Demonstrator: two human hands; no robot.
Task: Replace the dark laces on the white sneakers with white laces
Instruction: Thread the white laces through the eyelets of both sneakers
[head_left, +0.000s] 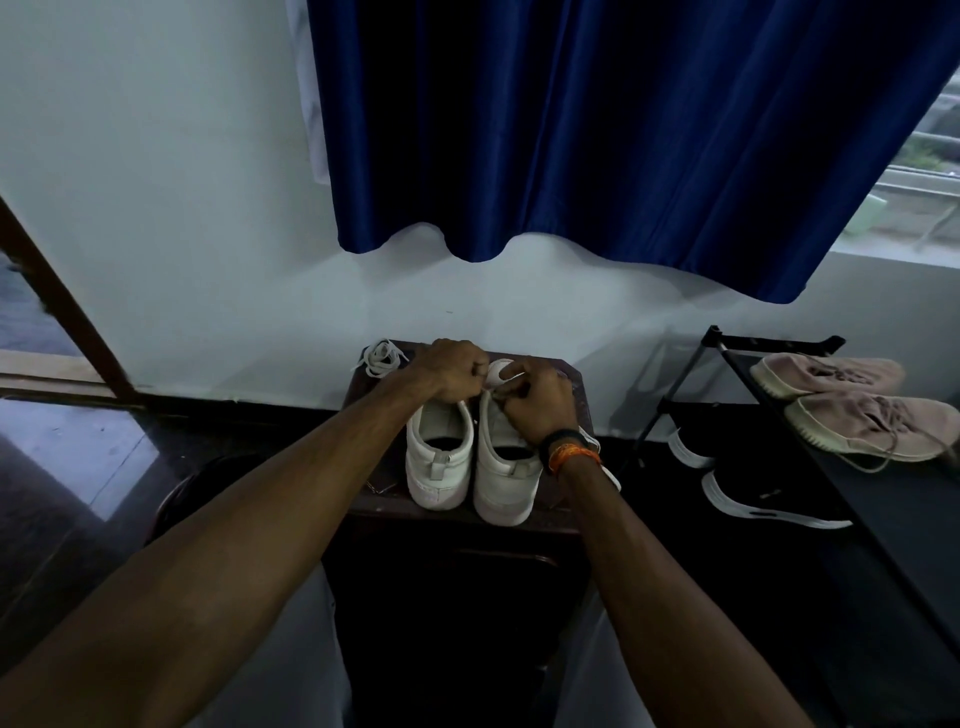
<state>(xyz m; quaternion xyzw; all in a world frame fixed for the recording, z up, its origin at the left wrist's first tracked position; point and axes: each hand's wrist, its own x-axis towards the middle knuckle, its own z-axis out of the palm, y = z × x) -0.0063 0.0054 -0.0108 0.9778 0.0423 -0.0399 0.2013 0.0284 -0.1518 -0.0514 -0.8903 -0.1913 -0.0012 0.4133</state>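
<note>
Blue curtain (597, 130) hung against a white wall (156, 182), black shoe rack (779, 395) at right, pink shoes (852, 405) placed on top, black shoes (748, 483) below

Two white sneakers stand side by side on a dark tabletop (519, 512), heels toward the camera: left sneaker (439, 457), right sneaker (506, 467). Both hands work over the right sneaker's toe end. Left hand (452, 369) curled, right hand (537, 397) curled, a white lace (506, 378) pinched between them. Spare white lace bundle (382, 357) at the tabletop's far left corner. Rack (810, 441) to the right holds pink shoes (852, 400) and black shoes (753, 488). Blue curtain (623, 130) above.
</note>
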